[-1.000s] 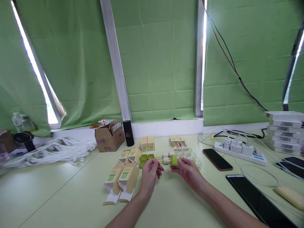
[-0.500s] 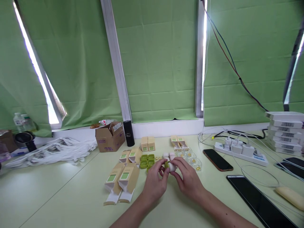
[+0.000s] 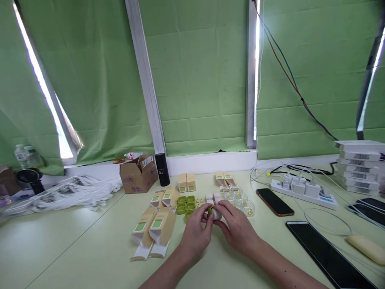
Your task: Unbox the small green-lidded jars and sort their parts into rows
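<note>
My left hand (image 3: 196, 233) pinches a small olive-green part (image 3: 209, 210) between thumb and fingers. My right hand (image 3: 237, 224) grips a white rounded part (image 3: 217, 214) right against it; whether the two are joined is hard to tell. Just beyond the hands lie several olive-green square cups (image 3: 185, 204), partly covered by my left hand. Next to them are tiny cream-coloured pieces (image 3: 199, 202) and several white-pink blocks (image 3: 213, 196). Clear plastic pieces with yellow centres (image 3: 242, 202) sit beyond my right hand.
Beige cartons with green labels (image 3: 161, 225) lie left of the hands, with more cartons (image 3: 187, 182) farther back. A brown box (image 3: 138, 176) and black cylinder (image 3: 162, 169) stand by the wall. Phones (image 3: 274, 202), a tablet (image 3: 327, 253) and a power strip (image 3: 306, 192) occupy the right.
The view has shifted slightly. Both hands keep their hold on the green and white parts, with the fingers only slightly changed.
</note>
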Motion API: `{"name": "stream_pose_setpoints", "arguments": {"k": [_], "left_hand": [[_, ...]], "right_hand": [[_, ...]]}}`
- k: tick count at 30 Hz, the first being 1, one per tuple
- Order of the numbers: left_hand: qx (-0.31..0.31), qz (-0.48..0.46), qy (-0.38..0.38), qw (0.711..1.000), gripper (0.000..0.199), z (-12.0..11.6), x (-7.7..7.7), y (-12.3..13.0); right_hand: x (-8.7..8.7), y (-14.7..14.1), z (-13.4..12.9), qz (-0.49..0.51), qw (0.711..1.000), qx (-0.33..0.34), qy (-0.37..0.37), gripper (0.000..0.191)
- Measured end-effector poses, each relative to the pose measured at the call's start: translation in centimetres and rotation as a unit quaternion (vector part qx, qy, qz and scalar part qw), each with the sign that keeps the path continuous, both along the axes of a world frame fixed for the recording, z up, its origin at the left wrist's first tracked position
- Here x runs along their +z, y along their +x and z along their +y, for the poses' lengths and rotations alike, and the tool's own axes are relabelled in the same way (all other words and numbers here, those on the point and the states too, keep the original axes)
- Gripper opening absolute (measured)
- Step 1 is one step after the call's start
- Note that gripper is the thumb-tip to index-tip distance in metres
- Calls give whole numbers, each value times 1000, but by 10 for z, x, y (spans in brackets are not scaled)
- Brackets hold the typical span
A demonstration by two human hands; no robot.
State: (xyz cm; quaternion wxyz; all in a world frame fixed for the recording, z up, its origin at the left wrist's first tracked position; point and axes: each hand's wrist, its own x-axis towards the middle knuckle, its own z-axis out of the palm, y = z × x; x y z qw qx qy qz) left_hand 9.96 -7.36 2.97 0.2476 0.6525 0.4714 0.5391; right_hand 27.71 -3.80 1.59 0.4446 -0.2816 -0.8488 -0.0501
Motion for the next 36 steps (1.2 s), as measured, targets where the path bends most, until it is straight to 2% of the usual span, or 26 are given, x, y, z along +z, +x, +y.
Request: {"name": "stream_pose_setpoints", "arguments": {"k": [6, 16, 21, 26, 29, 36], "left_hand": [[1, 17, 6, 1000, 29, 1, 2, 1], [-14, -78, -43, 996, 28, 4, 2, 6], [-3, 1, -30, 1000, 28, 3, 4, 3], [-5, 120, 43, 992, 38, -1, 8, -6], [-5, 117, 35, 992, 42, 1, 6, -9], [9, 79, 23, 997, 33, 3, 8, -4]], "right_hand": [[-1, -1, 0, -13, 1000, 6, -12, 33], [-1, -8, -1, -25, 999, -12, -34, 39], [-2, -6, -1, -7, 998, 0, -63, 37], [-2, 1, 2, 41, 992, 38, -109, 35], [-2, 1, 3, 75, 987, 62, -130, 31], [-5, -5, 7, 171, 960, 95, -200, 22]]}}
